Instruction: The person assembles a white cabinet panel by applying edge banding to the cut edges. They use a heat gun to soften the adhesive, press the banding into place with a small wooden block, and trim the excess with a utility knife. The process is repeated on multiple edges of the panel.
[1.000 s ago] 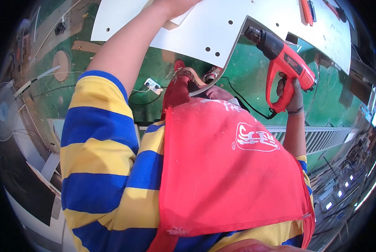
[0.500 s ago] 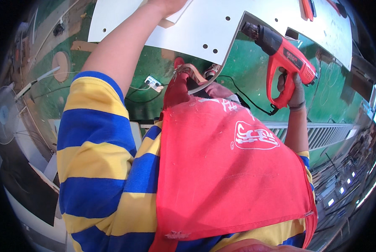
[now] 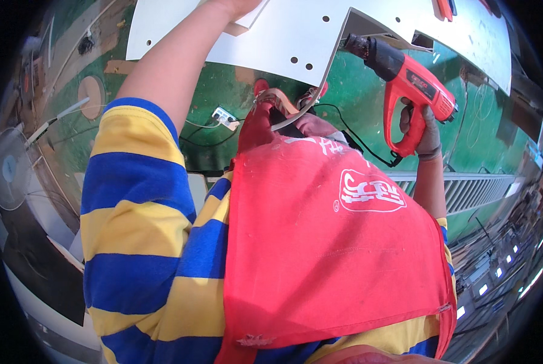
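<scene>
Nearest the lens: red cloth apron (image 3: 332, 242) over blue-and-yellow striped shirt (image 3: 138, 230), hiding most of the lower body. Right hand (image 3: 426, 130), in a grey glove, clenched round the pistol grip of the red-and-black heat gun (image 3: 405, 73); nozzle aimed up and left from the fingers at the cut edge of the flat white panel with drilled holes (image 3: 283, 36). Thin white edge-banding strip (image 3: 308, 100) peeling down from that edge, just left of the nozzle, hanging loose toward the apron. Left hand (image 3: 238, 7) pressed on the panel top, fingers cut off by the frame, grip cannot tell. Advice: keep nozzle moving along the strip, near but not touching, heat just ahead of the peel point; brace panel firmly; keep black cord (image 3: 356, 142) below the grip clear of hot air. Green floor (image 3: 223, 97) well beyond.
</scene>
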### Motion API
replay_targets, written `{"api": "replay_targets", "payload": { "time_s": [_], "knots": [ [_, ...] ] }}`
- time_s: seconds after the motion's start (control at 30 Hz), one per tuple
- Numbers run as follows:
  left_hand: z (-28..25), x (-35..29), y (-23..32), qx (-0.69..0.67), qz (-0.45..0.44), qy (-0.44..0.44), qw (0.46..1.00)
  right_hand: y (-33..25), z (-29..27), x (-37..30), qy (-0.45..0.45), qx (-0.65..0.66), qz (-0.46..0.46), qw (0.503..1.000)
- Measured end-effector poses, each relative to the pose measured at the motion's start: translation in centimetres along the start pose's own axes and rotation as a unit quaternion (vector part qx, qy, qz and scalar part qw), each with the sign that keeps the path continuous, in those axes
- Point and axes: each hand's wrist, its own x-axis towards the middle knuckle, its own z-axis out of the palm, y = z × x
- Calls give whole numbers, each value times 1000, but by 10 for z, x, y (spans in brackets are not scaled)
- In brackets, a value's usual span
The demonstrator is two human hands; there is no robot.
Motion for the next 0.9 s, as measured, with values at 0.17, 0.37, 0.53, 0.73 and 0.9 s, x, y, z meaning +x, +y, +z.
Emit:
{"api": "replay_targets", "payload": {
  "time_s": [0.17, 0.37, 0.53, 0.73, 0.9],
  "knots": [
    [4, 14, -5, -7, 9, -11, 1000, 3, -6, -1, -28, 20, 5, 999],
    [12, 25, 5, -11, 16, -20, 1000, 23, -18, -6, -45, 41, 13, 998],
    [13, 23, -1, -32, 18, -13, 999, 37, -13, -20, -48, 69, 6, 996],
    [23, 31, -10, -38, 32, -11, 999, 49, -12, -31, -42, 106, 17, 993],
    [28, 41, -20, -11, 94, -2, 995, 53, -8, -39, -37, 116, 21, 992]
  ]
}}
